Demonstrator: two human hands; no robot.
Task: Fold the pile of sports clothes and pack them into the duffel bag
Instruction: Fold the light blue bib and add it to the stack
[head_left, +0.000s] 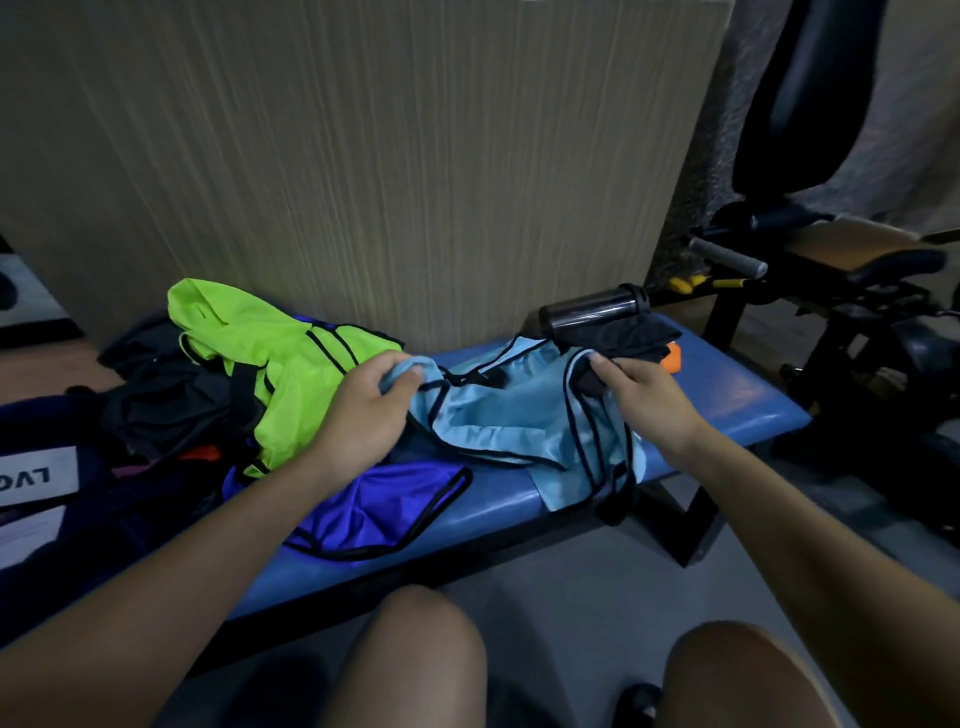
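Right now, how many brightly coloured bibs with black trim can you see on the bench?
3. The light blue bib is held by both hands at the middle, the neon green bib lies left of it, and the purple bib lies at the bench's front edge. The dark pile may hide more.

A blue padded bench on a black metal frame runs across the scene. Just behind it stands a tall beige panel with fine vertical grain. The floor near the viewer is plain grey. On the far right is black exercise equipment with a tan seat pad and a grey foam-covered handle. The light is dim.
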